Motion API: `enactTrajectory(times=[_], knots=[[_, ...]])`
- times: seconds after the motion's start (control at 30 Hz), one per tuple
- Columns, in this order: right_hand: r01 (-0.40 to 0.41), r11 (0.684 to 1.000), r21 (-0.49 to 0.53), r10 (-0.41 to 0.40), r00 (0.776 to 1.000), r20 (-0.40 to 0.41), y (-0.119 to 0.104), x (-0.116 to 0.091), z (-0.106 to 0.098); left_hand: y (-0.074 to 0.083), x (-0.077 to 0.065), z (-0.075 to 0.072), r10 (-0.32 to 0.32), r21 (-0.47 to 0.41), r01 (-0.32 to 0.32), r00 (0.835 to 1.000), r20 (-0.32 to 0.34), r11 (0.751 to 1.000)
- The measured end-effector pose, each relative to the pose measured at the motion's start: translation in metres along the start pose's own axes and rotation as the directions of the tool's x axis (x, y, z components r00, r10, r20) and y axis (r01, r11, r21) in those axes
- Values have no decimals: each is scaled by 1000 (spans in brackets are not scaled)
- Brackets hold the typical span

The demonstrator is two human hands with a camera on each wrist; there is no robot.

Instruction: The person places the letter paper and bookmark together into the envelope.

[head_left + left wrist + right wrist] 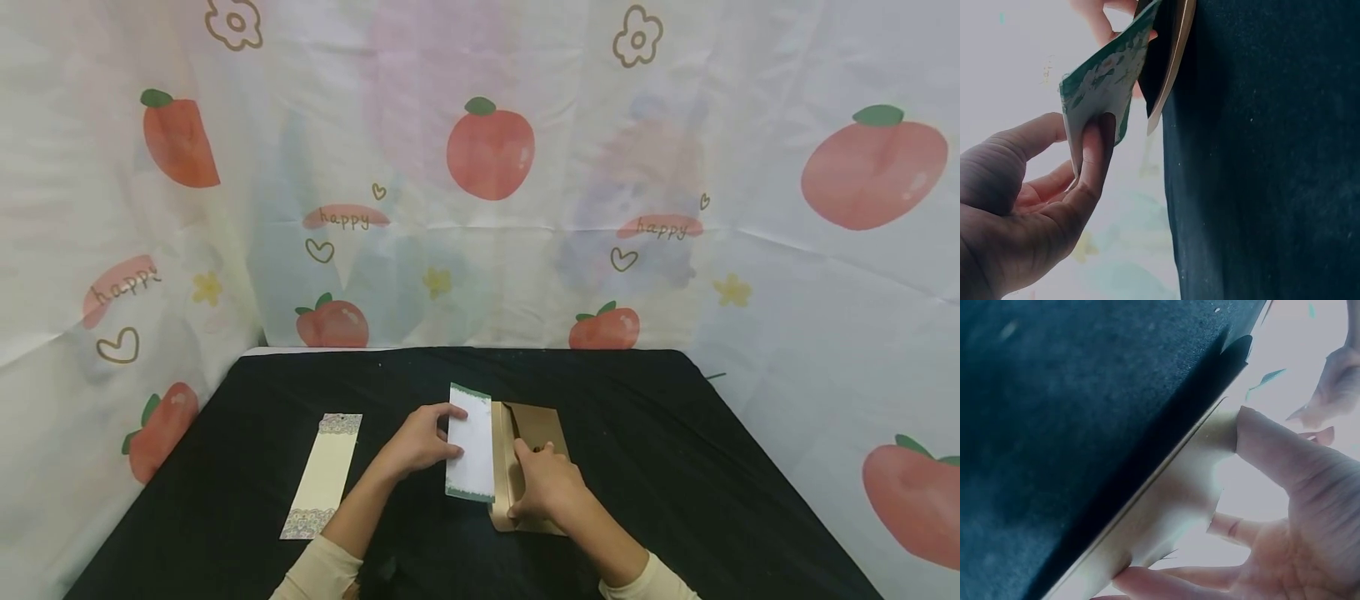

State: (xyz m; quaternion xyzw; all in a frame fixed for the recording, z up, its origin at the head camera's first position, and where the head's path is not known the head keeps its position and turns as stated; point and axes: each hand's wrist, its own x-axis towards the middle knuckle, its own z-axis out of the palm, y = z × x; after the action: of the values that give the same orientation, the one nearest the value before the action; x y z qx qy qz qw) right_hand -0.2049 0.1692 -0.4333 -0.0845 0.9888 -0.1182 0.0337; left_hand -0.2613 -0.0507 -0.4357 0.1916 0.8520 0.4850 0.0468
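Between its thumb and fingers, my left hand [420, 437] pinches a white card [471, 446] with green leafy borders by its left edge. The left wrist view shows this card [1104, 81] raised above the table, a finger pressed along its face. My right hand [551, 483] grips a brown paper envelope [538, 421], thumb at its near left edge and fingers on its upper face. Its flap side faces the card, which overlaps the envelope's left edge in the head view. In the right wrist view the envelope [1172, 487] is tipped up beside the black cloth.
A long cream bookmark-like card [322, 475] with patterned ends lies left of my left forearm. Black cloth [675, 500] covers the table. A white curtain [555, 183] printed with fruit, hearts and words hangs around the back and sides.
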Motion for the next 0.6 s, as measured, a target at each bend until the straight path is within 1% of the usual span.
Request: enactTrajectory(times=[0.13,0.3,0.47,0.6], knots=[[7,1000,2,-7,1000,-3,1,-1,1,0,2,4,-8,-5,8,1000,7,1000],[13,1000,-5,-13,1000,-12,1,-1,2,0,5,9,-6,15,6,1000,13,1000],[15,1000,-8,-16,1000,-20,0,-2,1,0,9,12,8,43,-8,1000,1,999],[15,1000,-9,-16,1000,-20,0,-2,1,0,11,14,7,56,-7,1000,-6,998]])
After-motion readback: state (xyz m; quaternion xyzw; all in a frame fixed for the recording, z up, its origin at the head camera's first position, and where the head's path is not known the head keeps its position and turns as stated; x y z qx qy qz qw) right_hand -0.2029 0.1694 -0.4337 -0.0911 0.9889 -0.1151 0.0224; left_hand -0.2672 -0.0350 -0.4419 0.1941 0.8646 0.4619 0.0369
